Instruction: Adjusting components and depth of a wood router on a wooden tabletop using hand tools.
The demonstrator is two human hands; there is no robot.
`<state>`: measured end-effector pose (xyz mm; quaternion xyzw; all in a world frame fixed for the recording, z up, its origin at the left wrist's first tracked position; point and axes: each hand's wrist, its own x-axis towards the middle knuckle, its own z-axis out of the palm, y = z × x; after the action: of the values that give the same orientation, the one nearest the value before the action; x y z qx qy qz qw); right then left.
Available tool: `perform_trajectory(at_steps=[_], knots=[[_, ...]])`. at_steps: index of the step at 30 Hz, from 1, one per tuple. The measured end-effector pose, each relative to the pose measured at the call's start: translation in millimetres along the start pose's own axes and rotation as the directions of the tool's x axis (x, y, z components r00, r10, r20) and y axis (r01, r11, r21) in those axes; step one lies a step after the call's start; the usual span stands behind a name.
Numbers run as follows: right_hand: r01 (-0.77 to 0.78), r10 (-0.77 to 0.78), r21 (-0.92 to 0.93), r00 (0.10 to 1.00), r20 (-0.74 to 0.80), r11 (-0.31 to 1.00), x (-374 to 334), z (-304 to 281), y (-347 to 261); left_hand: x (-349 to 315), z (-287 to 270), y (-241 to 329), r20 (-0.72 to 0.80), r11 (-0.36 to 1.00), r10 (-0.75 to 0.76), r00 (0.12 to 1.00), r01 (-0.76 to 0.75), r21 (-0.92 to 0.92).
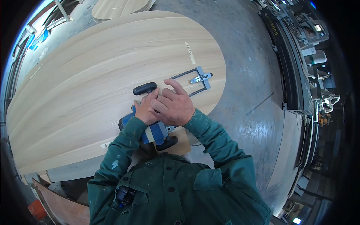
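A blue router (159,132) with black handles lies on the pale wood-grain oval top, close to my body. Its far handle (144,89) sits just beyond my hands, its near handle (167,143) beside my shirt. Two dark rods run right from it to a grey metal edge guide (203,78). My left hand (146,111) is over the router body, its visible fingers apart and partly covered by the right. Crossing over it, my right hand (173,108) has its index finger raised and the other fingers curled against the left hand; anything between them is hidden.
The large oval wooden top (86,71) bears strips of marked tape (190,53). Another rounded wooden panel (119,8) lies past its far edge. A brown board (179,142) is by my waist. Along the right stands a long dark machine (287,63); a thin rod (259,104) lies on the floor.
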<state>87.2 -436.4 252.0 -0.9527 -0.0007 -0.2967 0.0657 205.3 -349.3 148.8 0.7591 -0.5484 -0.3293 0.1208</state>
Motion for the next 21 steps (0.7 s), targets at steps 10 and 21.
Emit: perform_trajectory(at_steps=[10,21], knots=[[-0.506,0.516,0.112,0.852,-0.088,0.855,-78,-56,-34,4,-17,5,0.021,0.983,-0.075,0.997,0.078,-0.169],[-0.544,0.542,0.021,0.831,-0.124,0.839,-110,-19,-58,6,-9,1,-0.009,0.986,-0.068,0.998,0.066,-0.150]])
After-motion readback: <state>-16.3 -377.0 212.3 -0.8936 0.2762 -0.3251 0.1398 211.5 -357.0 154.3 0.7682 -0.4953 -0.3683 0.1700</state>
